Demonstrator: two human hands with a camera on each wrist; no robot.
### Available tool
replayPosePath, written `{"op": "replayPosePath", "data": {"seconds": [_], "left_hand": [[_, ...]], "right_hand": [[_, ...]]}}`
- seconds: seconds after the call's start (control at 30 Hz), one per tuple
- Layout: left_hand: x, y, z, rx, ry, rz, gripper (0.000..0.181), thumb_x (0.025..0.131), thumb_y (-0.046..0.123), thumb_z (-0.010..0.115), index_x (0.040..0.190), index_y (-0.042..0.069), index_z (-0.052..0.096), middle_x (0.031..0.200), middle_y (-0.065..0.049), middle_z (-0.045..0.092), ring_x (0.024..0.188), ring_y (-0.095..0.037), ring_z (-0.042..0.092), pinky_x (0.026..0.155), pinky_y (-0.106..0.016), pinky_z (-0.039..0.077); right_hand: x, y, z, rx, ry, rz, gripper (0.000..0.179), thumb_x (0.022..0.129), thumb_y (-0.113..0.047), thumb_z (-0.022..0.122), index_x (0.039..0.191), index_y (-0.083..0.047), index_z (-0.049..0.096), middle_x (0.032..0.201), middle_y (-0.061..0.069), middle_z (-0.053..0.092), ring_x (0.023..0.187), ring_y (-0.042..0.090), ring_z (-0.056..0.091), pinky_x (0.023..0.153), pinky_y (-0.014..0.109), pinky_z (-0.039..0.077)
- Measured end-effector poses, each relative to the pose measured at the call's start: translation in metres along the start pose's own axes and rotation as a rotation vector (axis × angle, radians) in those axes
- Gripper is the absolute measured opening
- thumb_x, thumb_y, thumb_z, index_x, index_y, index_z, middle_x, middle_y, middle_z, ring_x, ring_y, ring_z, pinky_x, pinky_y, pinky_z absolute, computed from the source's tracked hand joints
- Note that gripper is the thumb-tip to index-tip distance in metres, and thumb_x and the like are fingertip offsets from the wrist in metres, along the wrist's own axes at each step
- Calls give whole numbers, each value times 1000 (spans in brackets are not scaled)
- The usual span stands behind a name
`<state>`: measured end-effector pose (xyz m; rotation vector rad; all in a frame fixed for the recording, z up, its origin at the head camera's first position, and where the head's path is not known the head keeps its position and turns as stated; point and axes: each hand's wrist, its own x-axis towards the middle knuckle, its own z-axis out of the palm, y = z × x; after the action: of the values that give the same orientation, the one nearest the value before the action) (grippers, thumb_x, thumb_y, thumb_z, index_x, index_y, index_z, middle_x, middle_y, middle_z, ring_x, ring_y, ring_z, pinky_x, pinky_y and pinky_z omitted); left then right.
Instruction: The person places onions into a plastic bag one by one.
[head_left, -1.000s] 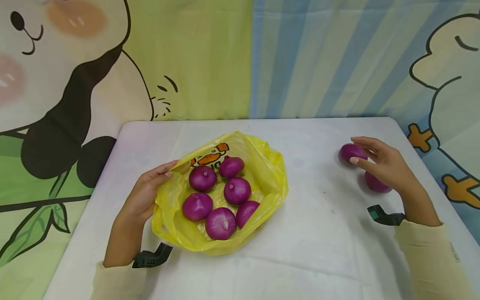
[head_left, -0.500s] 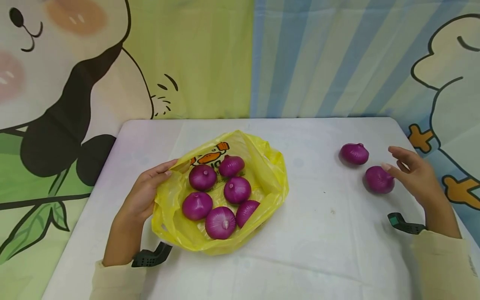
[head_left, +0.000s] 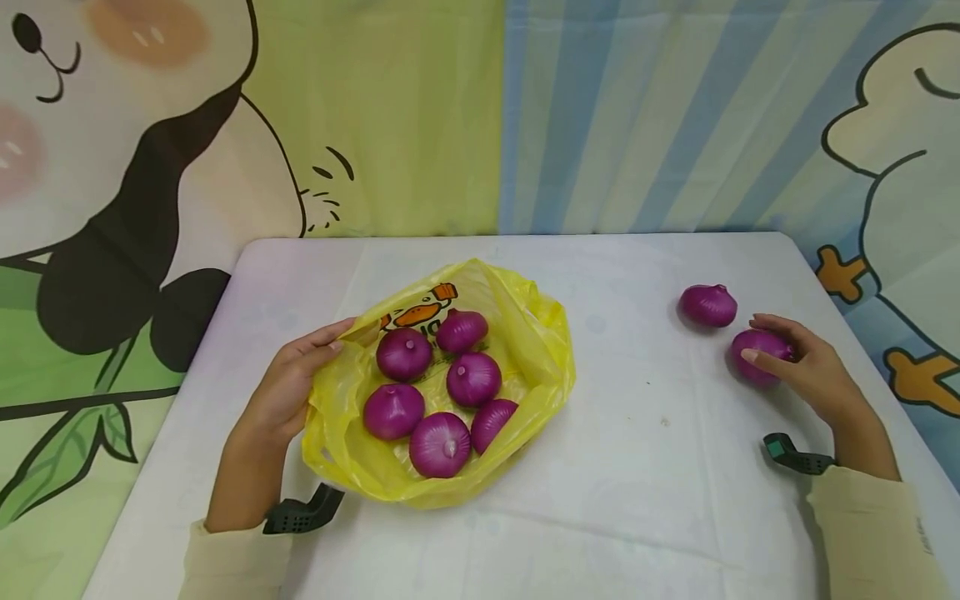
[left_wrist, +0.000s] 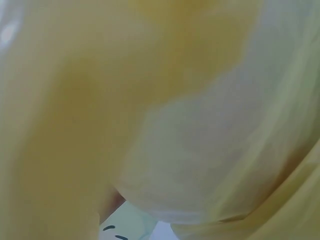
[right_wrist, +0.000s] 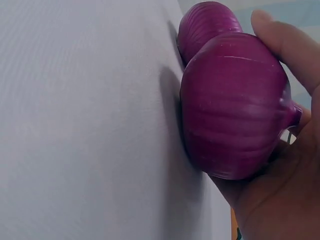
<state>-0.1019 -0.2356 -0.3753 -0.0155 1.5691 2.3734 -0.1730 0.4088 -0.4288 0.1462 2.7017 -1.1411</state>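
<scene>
My left hand (head_left: pixel 288 387) holds the left rim of a yellow plastic bag (head_left: pixel 542 358), keeping its mouth spread toward the head camera. Inside lie several red onions (head_left: pixel 442 446), and a duck print shows on the back wall. On the right of the table, my right hand (head_left: pixel 821 375) is around a red onion (right_wrist: pixel 235 105), its thumb on one side and fingers on the other. A second loose red onion (head_left: pixel 707 306) sits just beyond, farther back and to the left. In the left wrist view the bag's film (left_wrist: pixel 200 150) fills nearly everything, blurred.
A white cloth covers the table (head_left: pixel 622 483). Behind it hangs a curtain (head_left: pixel 585 117) with cartoon animals, close to the table's back edge. Each wrist wears a black camera mount (head_left: pixel 303 510). Table surface lies between the bag and the loose onions.
My right hand left the farther onion, drew back to the right, then came in around the nearer one. The left hand and bag stay put.
</scene>
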Motion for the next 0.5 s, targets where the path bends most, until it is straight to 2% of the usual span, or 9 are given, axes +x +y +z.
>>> {"op": "replayPosePath", "data": {"seconds": [0.07,0.1,0.17,0.27,0.4,0.5], "left_hand": [[0,0,0,-2,1,1,39,105,12,41,143,5,47,140,-11,43,124,-24,52,99,-37,43],[0,0,0,-2,3,0,38,105,12,42,143,6,48,140,-11,43,124,-24,52,99,-37,43],[0,0,0,-4,4,-1,38,105,11,41,143,6,48,140,-11,43,124,-24,52,99,-38,43],[0,0,1,-3,2,-4,39,106,11,41,143,5,47,140,-11,42,125,-25,51,100,-39,42],[1,-1,1,0,-5,-5,40,106,11,41,144,4,45,140,-12,43,125,-25,51,100,-38,42],[1,-2,1,9,-2,-5,40,106,12,41,144,4,45,141,-11,43,125,-24,51,100,-37,43]], "right_hand": [[-1,-1,1,-14,10,-1,74,91,-47,64,151,-17,34,146,28,29,127,51,26,83,46,53],[-2,-2,1,-20,15,5,72,91,-49,64,150,-16,37,144,28,31,125,51,27,78,38,53],[-2,-3,2,-15,17,16,73,90,-51,63,148,-14,39,143,29,32,124,51,29,74,30,50],[-4,-5,3,-7,25,36,75,89,-54,63,148,-15,39,144,29,31,125,51,28,77,35,51],[-4,-10,4,-7,38,37,78,87,-57,63,148,-15,39,144,29,31,126,51,27,85,55,50],[-2,-16,3,-24,39,16,78,87,-55,65,147,-12,40,144,29,32,126,52,27,84,56,52]]}}
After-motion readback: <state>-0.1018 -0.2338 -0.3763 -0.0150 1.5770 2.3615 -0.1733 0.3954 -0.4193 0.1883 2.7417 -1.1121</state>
